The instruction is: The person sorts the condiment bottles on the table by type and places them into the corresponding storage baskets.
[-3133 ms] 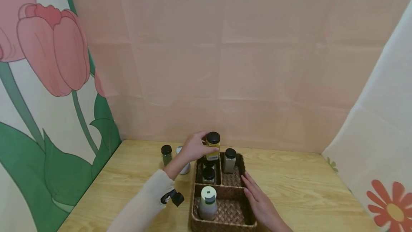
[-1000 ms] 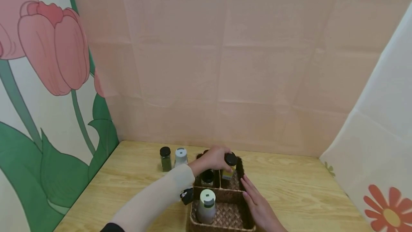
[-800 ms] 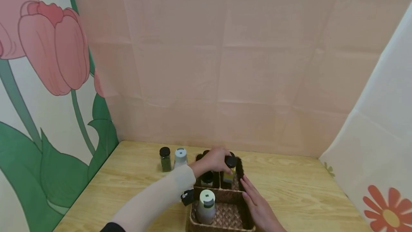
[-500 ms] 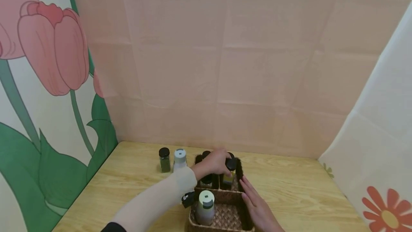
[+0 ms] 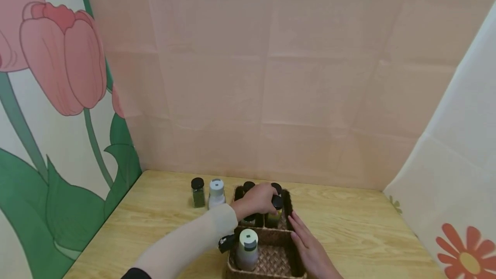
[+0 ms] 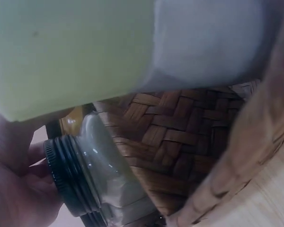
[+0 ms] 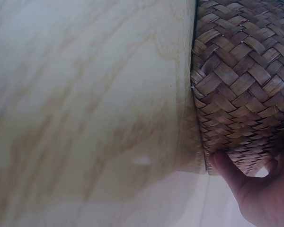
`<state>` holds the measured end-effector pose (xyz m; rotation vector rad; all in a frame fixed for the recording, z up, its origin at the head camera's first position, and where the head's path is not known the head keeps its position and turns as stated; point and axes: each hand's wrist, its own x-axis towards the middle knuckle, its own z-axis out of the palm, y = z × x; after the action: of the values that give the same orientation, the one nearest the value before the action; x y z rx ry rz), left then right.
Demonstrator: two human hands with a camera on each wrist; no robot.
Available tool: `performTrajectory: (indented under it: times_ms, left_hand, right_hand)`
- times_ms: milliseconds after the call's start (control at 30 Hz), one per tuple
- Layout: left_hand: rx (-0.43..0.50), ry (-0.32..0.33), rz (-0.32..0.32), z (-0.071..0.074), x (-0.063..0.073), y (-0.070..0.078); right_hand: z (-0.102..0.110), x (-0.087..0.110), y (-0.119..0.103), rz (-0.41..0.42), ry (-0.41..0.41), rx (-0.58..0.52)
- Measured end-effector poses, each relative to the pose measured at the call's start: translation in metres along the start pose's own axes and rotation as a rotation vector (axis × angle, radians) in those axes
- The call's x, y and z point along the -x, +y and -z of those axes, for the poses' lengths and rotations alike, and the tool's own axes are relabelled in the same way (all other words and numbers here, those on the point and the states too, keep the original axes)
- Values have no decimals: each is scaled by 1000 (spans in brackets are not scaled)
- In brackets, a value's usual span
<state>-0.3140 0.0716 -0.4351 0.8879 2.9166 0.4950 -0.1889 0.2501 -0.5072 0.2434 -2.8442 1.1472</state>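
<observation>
My left hand reaches over the back of a woven basket. It holds a spice jar with a black lid and yellow contents by the top, low in the back right compartment. Another black-lidded jar stands just behind it. My right hand rests with extended fingers along the basket's right side; in the right wrist view its thumb touches the woven wall. Two dark-lidded jars are in the back left compartment, one by the back edge, partly hidden by my left hand.
A pale-capped bottle stands in the front compartment, looming large in the left wrist view. Left of the basket, a green-filled jar and a white bottle stand on the wooden table. A plain cloth hangs behind.
My left hand has carried the yellow jar from above the back left compartment into the back right one, lowering it there. The right hand has stayed at the basket's side.
</observation>
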Motion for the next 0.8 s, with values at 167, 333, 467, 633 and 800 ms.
performTrajectory:
  times_ms: [167,333,467,633,800]
  left_hand:
    - [-18,8,4,-2,1,-1]
    - [-34,12,12,-1,2,0]
    - [-56,24,10,-3,0,-1]
    - [-53,14,6,-2,0,-1]
    - [-35,38,-1,9,2,-2]
  right_hand:
    - [0,0,-1,-22,-26,-2]
    - [0,-1,-1,-20,-15,8]
    - [1,-2,0,-33,-20,11]
    - [2,-2,0,-44,-31,0]
    - [3,-4,1,-49,-34,8]
